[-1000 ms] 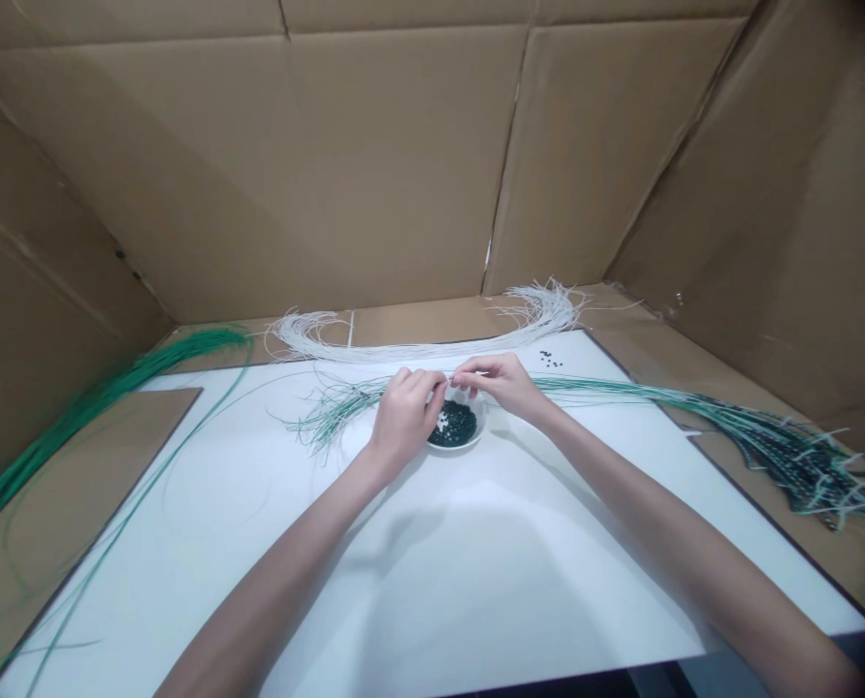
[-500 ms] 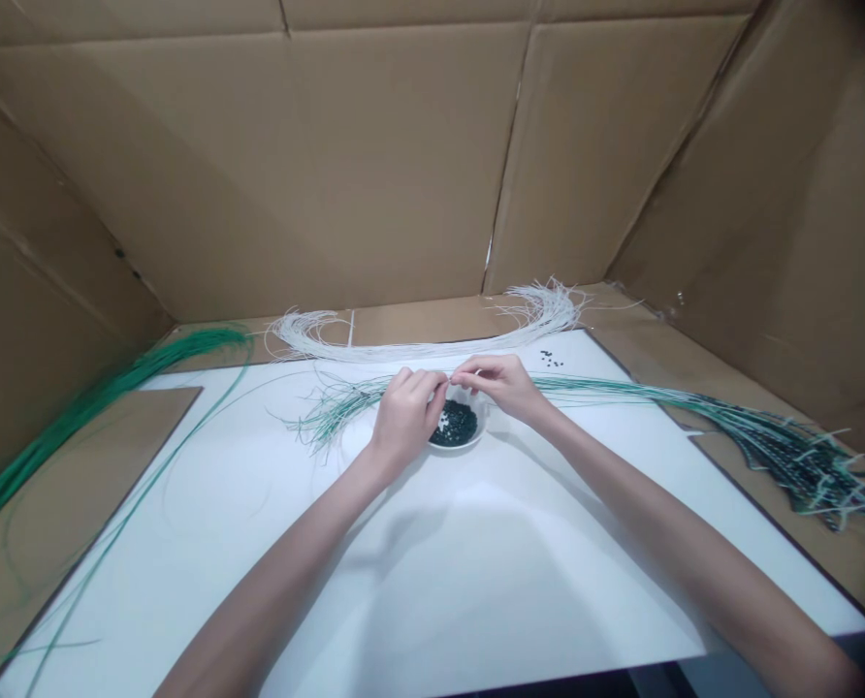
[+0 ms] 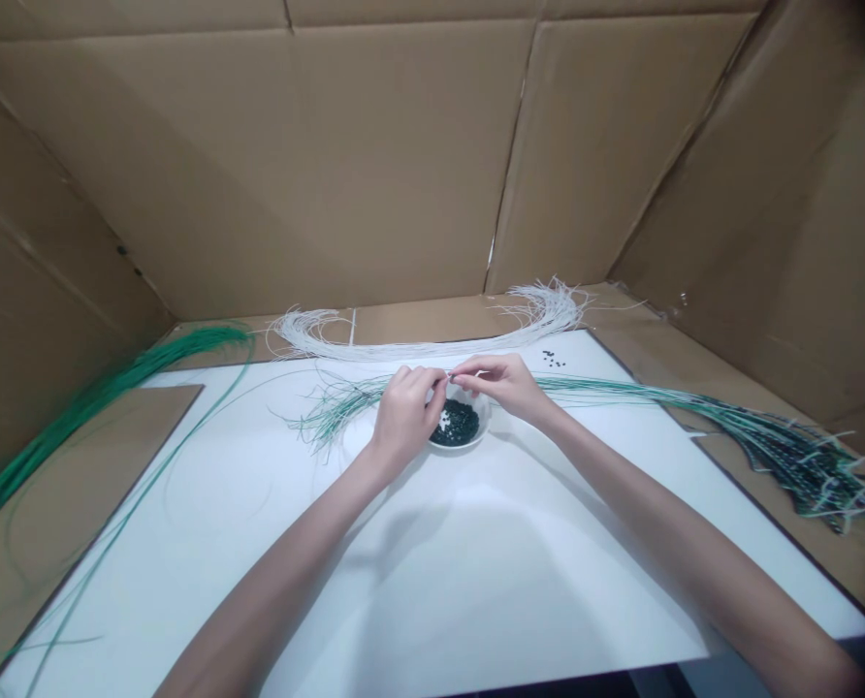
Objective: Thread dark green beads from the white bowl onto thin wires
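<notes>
My left hand (image 3: 405, 412) is closed in a pinch above the left rim of a small white bowl (image 3: 485, 424). Whatever its fingertips hold is too small to make out. My right hand (image 3: 501, 381) meets it fingertip to fingertip over the bowl's far side, pinching what looks like a tiny dark bead (image 3: 452, 376). Many small dark green beads (image 3: 459, 423) lie in the bowl, with a bare white patch at their left. Behind my hands a bundle of thin green strands (image 3: 592, 389) runs across the table, its loose ends (image 3: 337, 409) fanned out at the left.
White strands (image 3: 418, 351) lie curved along the back. Long green strands (image 3: 112, 412) stretch down the left side. Dark beaded strand ends (image 3: 803, 465) spread at the right. Several loose beads (image 3: 553, 359) sit on the white board (image 3: 462, 562). Cardboard walls (image 3: 403, 165) enclose the table.
My hands stay almost in place at the bowl, with fingertips still together. A tiny dark speck now shows between them. The camera view has shifted very slightly.
</notes>
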The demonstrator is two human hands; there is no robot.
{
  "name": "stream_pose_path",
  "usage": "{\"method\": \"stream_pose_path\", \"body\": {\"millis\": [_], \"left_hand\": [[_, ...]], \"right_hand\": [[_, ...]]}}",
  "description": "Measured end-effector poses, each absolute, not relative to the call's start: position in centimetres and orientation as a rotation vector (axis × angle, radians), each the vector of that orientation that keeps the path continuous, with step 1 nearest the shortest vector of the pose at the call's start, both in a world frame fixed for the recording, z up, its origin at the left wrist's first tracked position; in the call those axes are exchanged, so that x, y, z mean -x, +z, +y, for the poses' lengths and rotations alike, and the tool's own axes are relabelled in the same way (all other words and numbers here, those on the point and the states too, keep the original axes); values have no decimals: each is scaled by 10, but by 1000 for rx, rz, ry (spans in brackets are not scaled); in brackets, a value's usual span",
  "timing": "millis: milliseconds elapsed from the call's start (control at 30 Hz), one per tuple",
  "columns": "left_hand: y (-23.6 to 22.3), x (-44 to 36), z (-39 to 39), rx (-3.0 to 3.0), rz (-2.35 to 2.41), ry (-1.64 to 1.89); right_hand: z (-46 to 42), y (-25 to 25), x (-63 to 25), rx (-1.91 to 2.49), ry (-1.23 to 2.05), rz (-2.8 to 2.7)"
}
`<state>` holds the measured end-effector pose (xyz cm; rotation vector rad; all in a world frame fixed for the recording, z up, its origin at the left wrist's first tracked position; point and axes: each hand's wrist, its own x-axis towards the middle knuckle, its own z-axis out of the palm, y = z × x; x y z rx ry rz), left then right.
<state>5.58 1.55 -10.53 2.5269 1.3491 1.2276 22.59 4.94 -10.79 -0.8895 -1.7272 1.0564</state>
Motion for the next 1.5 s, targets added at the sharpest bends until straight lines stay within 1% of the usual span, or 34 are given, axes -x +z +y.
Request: {"method": "stream_pose_path", "body": {"millis": [1200,1300,1500], "left_hand": [[-107,-56,15,-2564,1333,1229],[-105,-56,16,-2586,1337,1218],[-105,-55,17,-2701,1346,1161]], "right_hand": [[49,-104,-228,878,987,-1778],[48,-102,-228,894,916,-1845],[43,-93,-228,889,573,-2082]]}}
